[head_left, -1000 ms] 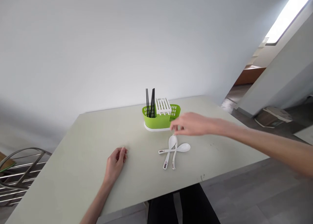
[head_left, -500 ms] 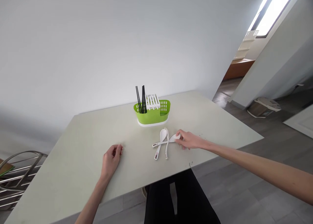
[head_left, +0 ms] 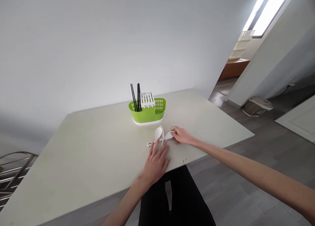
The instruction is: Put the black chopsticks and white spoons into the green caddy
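As oval-bowled spoons (head_left: 158, 133) cross | left hand (head_left: 154, 164) splayed | slotted basket (head_left: 147, 115)

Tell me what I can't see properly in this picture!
In the head view:
- Handle ends of two spoons: behind the left hand.
- Third spoon's bowl tip: behind the right hand's fingers.
- Its handle markings: too small to read.
- Chopsticks' lower ends: behind the green basket's wall.
- Metal frame: cut off by the left edge.
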A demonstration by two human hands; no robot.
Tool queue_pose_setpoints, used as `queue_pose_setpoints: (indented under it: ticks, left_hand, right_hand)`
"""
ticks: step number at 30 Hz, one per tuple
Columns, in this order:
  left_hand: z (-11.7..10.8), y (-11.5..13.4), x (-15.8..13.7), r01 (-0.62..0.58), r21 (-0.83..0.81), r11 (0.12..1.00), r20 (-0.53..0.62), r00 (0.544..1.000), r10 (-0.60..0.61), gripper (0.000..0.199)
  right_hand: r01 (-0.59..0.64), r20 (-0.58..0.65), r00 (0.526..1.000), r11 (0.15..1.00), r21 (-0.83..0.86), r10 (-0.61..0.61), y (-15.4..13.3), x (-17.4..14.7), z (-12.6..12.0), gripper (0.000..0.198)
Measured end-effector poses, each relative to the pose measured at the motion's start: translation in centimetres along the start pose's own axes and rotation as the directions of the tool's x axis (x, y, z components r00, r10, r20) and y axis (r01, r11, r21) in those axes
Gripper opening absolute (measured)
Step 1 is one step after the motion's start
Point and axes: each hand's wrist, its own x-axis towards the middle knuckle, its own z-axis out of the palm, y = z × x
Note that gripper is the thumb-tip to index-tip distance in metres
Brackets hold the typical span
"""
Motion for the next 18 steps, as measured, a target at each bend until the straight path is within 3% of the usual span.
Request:
queue_pose_setpoints:
  ticks: [8, 18]
  left_hand:
    - [0.5, -1.4, -1.4, 0.084, 0.037, 0.996, 0.005, 0.996, -0.085, 0.054]
    - [1.1, -1.8, -1.8, 0.077, 0.03, 0.997, 0.011, 0.997, -0.078, 0.061]
  right_hand:
    - [-0.03, -0.022, 0.999, 0.997, 0.07, 0.032, 2.5, -0.3, -1.2, 0.011]
    - [-0.066, -0.152, 0.986, 0.996, 0.056, 0.074, 4.4, -3.3, -7.8, 0.016]
